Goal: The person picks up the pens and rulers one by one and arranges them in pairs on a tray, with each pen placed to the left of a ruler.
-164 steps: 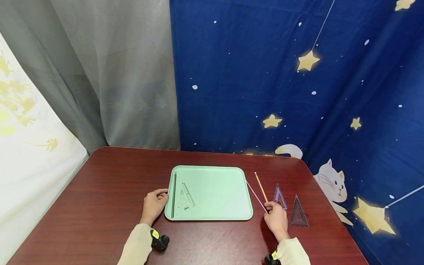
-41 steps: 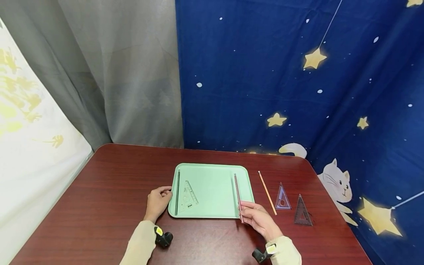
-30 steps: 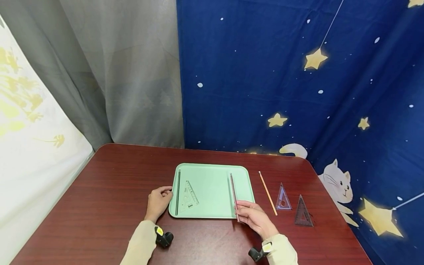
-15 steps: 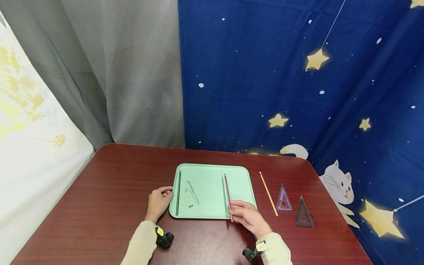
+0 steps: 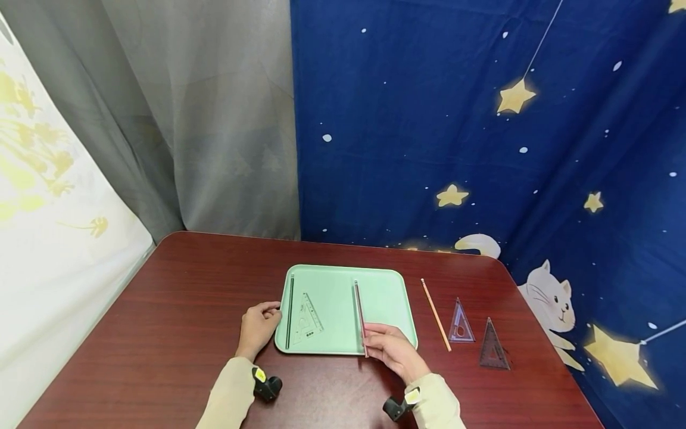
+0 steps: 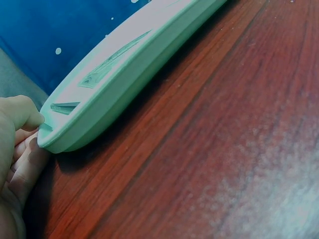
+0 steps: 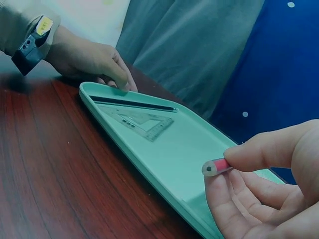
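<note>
Sliding leftward across the tray (image 5: 390,286) since a second ago, the red pencil (image 5: 359,310) pinched in the right hand (image 5: 393,351) now hangs over the tray's middle, nearer the clear set square (image 5: 306,313) and black pencil (image 5: 290,310) by its left rim, so it looks close to being laid inside. From the left wrist, the left hand (image 6: 17,149) steadies the tray's near-left corner (image 6: 55,139), thumb curled over the rim. From the right wrist, thumb and fingers (image 7: 259,149) pinch the pencil's end (image 7: 215,167) just above the tray's near rim (image 7: 149,174).
</note>
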A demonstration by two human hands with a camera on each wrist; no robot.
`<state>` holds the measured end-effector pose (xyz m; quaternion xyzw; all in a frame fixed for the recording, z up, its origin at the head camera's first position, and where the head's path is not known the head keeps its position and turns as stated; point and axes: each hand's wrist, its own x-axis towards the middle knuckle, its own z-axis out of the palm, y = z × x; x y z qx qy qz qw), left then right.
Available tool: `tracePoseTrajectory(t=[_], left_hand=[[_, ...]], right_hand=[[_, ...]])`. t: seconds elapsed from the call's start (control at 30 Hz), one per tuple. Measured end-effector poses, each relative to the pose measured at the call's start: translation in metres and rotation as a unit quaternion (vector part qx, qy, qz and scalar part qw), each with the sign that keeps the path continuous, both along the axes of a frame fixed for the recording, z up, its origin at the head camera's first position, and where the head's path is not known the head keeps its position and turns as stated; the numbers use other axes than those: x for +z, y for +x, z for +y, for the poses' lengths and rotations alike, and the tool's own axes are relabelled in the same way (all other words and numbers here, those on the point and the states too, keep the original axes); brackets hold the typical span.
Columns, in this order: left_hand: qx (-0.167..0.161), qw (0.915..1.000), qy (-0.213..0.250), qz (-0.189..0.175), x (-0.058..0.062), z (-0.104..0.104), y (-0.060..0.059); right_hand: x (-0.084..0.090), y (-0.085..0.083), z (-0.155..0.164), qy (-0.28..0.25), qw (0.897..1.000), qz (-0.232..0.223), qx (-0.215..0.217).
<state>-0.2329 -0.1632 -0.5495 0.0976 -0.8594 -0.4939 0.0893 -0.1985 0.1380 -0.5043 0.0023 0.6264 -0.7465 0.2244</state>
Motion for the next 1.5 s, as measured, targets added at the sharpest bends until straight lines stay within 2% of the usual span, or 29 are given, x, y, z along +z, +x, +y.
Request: tracePoseTrajectory(t=[0.7, 1.5], left_hand=[[-0.003, 1.0000, 0.001, 0.005, 0.000, 0.000, 0.001], [-0.004, 1.0000, 0.002, 0.005, 0.001, 0.000, 0.001]], right_hand=[[-0.002, -0.007, -0.023, -0.002, 1.000, -0.005, 0.002], [-0.003, -0.010, -0.047, 0.043, 0.998, 0.018, -0.037]])
